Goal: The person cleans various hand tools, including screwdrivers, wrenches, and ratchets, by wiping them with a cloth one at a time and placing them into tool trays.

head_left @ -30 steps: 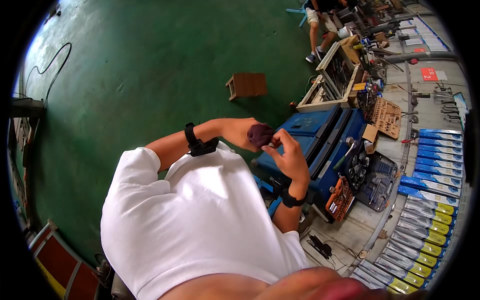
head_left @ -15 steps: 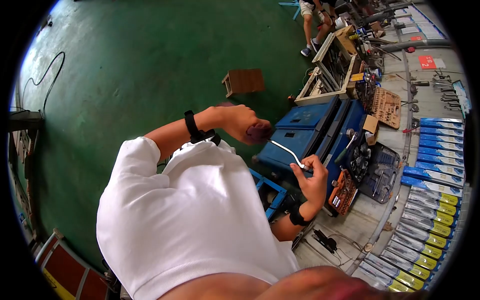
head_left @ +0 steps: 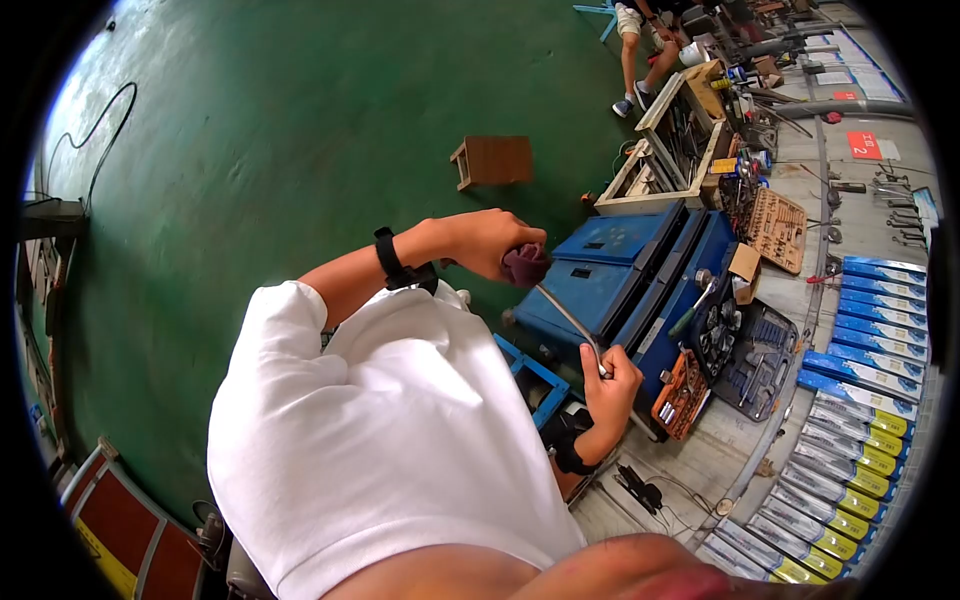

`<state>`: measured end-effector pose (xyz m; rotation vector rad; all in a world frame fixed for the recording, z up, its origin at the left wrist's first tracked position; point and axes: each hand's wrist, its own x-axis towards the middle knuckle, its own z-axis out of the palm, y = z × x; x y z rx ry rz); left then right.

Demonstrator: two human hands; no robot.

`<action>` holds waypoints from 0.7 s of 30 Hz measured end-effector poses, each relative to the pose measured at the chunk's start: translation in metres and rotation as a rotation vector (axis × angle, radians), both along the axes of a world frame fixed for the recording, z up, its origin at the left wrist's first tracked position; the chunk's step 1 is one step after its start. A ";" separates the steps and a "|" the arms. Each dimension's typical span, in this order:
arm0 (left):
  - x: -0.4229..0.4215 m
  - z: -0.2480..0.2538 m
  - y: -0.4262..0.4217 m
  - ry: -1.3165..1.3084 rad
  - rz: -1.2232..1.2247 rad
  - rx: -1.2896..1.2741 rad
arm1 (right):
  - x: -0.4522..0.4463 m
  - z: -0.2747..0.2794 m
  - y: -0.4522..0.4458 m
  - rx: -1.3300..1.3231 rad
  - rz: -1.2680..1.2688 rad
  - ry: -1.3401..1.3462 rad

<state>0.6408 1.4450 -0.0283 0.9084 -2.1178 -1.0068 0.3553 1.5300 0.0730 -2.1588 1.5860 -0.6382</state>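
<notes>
My left hand [head_left: 485, 241] is closed around a bunched maroon cloth [head_left: 526, 266], with a black band on the wrist. From the cloth runs a slim metal wrench [head_left: 568, 315], its shaft slanting down to the right. Its bent lower end is pinched by my right hand [head_left: 612, 388], thumb laid along the metal. The wrench's upper end is hidden in the cloth. Just beyond both hands stands a blue tool cabinet [head_left: 590, 275]. An orange socket set [head_left: 682, 395] lies close to the right of my right hand.
A dark tool case [head_left: 757, 365], a tan tool tray [head_left: 778, 232] and rows of packaged boxes [head_left: 850, 455] lie on the right. A wooden stool [head_left: 498, 160] stands on the green floor [head_left: 300, 130]. Another person's legs [head_left: 632, 65] show at the top.
My right hand has moved downward, and the wrench now slants more steeply. The maroon cloth shows more clearly in my left hand, which has shifted little. The view has shifted slightly.
</notes>
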 end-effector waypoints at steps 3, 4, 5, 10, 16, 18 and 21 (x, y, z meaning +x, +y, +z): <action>0.000 -0.002 0.006 0.209 -0.025 0.100 | -0.003 -0.013 -0.004 -0.061 -0.045 -0.112; 0.000 -0.007 0.007 0.317 -0.034 0.222 | -0.003 -0.019 -0.006 -0.127 -0.079 -0.251; 0.001 -0.010 0.009 0.423 -0.044 0.347 | -0.005 -0.020 -0.008 -0.132 -0.042 -0.322; 0.001 0.008 0.012 0.815 0.163 0.341 | 0.001 -0.029 -0.016 0.023 -0.048 -0.656; -0.046 0.033 -0.004 1.445 0.902 0.930 | 0.028 -0.026 -0.012 0.150 0.065 -0.269; -0.049 0.049 -0.008 1.512 0.817 1.011 | 0.030 -0.027 -0.007 0.119 0.043 -0.310; -0.061 0.057 -0.010 1.598 0.589 1.095 | 0.021 -0.034 -0.015 0.162 0.014 -0.416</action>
